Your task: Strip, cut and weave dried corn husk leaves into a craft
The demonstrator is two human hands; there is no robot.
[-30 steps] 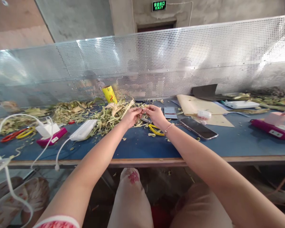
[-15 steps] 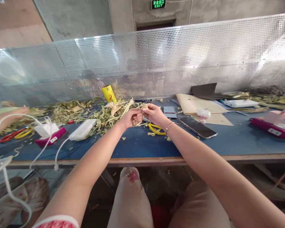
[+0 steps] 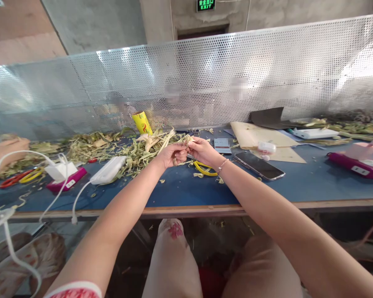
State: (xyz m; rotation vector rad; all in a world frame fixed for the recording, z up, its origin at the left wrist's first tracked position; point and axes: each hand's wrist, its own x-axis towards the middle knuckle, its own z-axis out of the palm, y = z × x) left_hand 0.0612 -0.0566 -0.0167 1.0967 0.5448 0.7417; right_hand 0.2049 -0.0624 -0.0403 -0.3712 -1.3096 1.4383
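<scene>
Above the blue table (image 3: 180, 194), my left hand (image 3: 174, 155) and my right hand (image 3: 201, 150) meet with fingertips pinched together. Between them is a small piece of pale dried plant (image 3: 189, 141), partly covered by the fingers. Left of my hands and behind them lies a loose heap of dried, pale green plant strips (image 3: 146, 147). A tool with yellow handles (image 3: 205, 169) lies just under my right wrist, its front end mostly hidden by my hand.
A phone (image 3: 259, 165), earbud case (image 3: 266, 147) and brown paper (image 3: 255, 134) lie to the right. On the left are a power bank (image 3: 108, 170), purple power strip (image 3: 66, 182), white cable (image 3: 9, 240) and another person's hand (image 3: 10, 149). A perforated metal screen (image 3: 199, 82) stands behind.
My hands stay nearly in place, still pinching the plant piece, with a slight shift of the fingers. At the far left, the other person's hand has moved a little left.
</scene>
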